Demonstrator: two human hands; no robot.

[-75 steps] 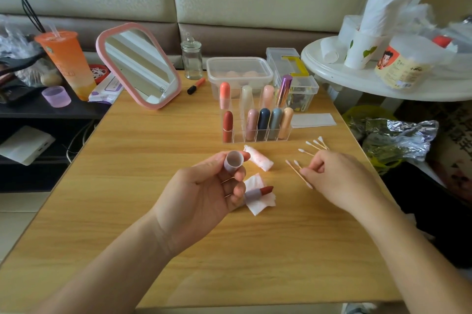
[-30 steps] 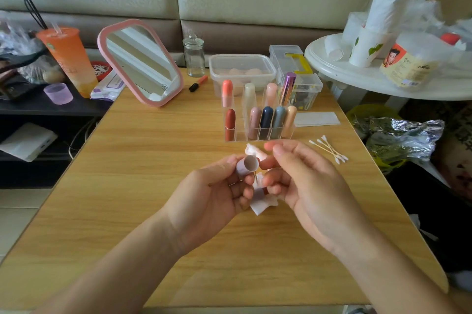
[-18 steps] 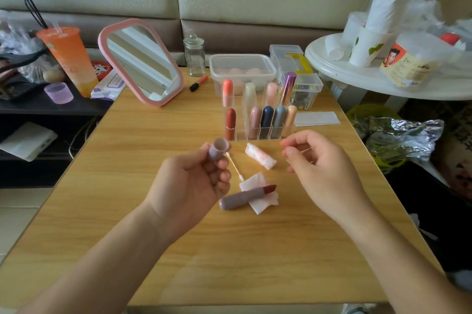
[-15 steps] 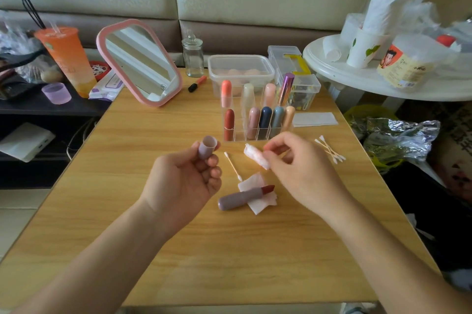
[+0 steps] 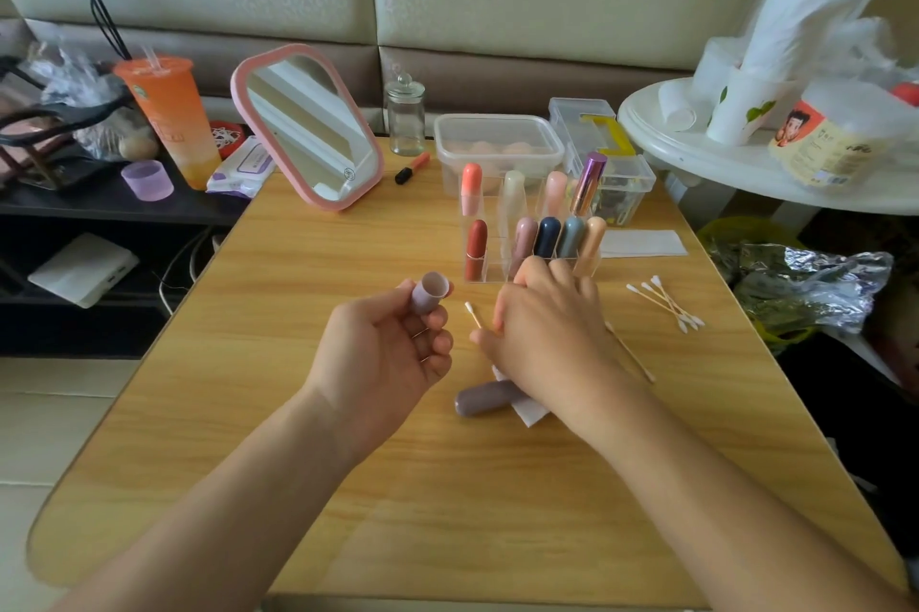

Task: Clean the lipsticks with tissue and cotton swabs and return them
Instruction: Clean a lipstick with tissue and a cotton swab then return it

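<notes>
Left hand [image 5: 388, 352] is pinching cap [image 5: 430, 294] | right hand [image 5: 547, 338] is covering tissue [image 5: 529, 412], grip hidden, cannot tell | lipstick [image 5: 482, 400] is lying on tissue under it | risk: wrist nudging lipstick, rolling it, smearing table [image 5: 348, 238]; swab [image 5: 472, 314] by thumb getting flicked

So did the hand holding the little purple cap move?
Yes. The left hand, gripping the purple cap, went left. The cap was right in front of the red lipstick in the clear organizer; now it sits left of it.
</notes>
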